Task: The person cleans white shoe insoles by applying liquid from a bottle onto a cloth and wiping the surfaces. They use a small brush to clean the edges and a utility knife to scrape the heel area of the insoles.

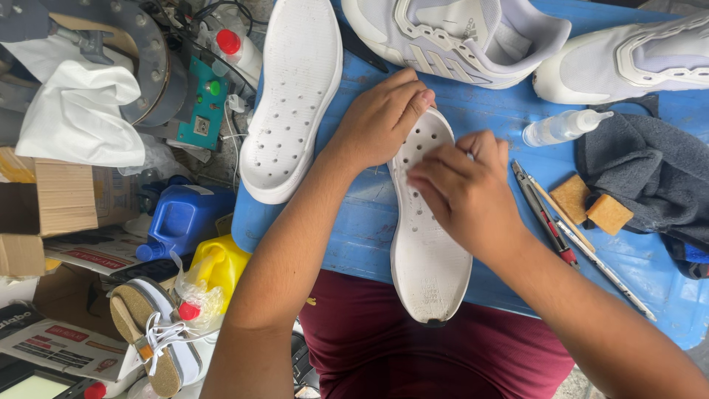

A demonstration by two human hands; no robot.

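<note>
Centre of frame, white perforated insole (427, 244) lies lengthwise on the blue board (354, 229) — left hand (380, 122) flat, pinning its toe end, right hand (465, 192) w/ fingers curled on the mid-section, unclear if pinching anything — best to keep firm, even pressure & not let it slide.

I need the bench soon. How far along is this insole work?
Both insoles are out of the white shoes. The left hand steadies one insole while the right hand works on it. The second insole lies untouched alongside.
</note>
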